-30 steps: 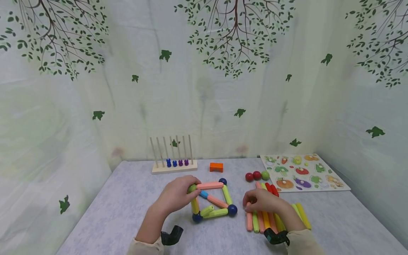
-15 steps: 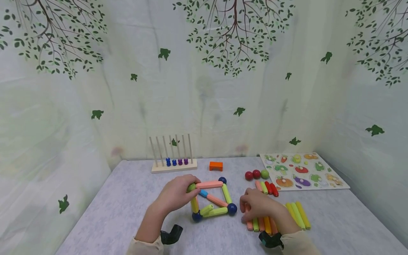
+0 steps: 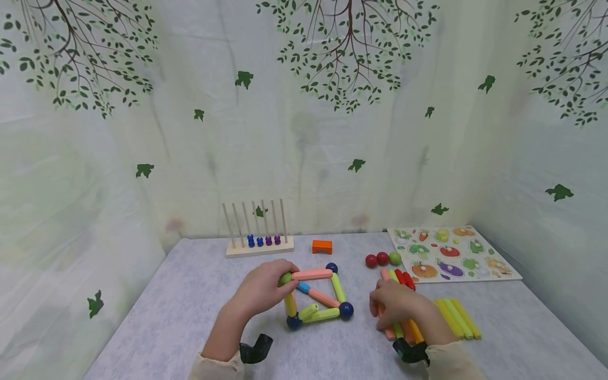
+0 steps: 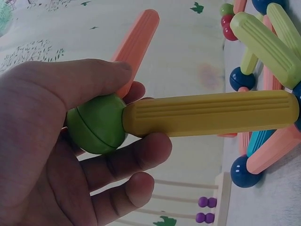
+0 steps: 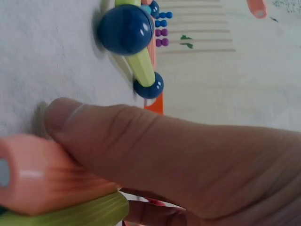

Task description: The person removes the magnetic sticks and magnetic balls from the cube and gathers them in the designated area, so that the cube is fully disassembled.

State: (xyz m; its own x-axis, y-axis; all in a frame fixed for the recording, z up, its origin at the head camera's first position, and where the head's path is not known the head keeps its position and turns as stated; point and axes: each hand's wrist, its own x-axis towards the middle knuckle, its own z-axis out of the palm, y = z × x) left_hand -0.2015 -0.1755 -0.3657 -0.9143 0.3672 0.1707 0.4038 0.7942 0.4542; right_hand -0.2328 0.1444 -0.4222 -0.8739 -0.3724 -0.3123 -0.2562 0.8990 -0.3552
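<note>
My left hand (image 3: 267, 286) grips a green ball (image 4: 96, 125) at the raised corner of a frame built from magnetic sticks and balls. From that ball a yellow stick (image 4: 211, 114) runs down to a blue ball (image 3: 294, 322), and a pink stick (image 4: 141, 40) leads off beside my thumb. Another blue ball (image 3: 347, 310) joins sticks at the frame's right corner. My right hand (image 3: 401, 303) lies over a row of loose sticks, its thumb along the outer side of a pink stick (image 5: 51, 174). A light green stick (image 5: 89, 212) lies against that one. The hand hides most of the row.
Three yellow and green sticks (image 3: 458, 319) lie right of my right hand. Behind it are short red sticks (image 3: 405, 279), two red balls and a green ball (image 3: 395, 258). A vegetable puzzle board (image 3: 456, 253), an orange block (image 3: 322, 246) and a peg abacus (image 3: 260, 248) stand farther back.
My right hand has shifted left, then back right along with the row of sticks; the yellow and green sticks beside it have slid right too. My left hand and the frame have stayed put.
</note>
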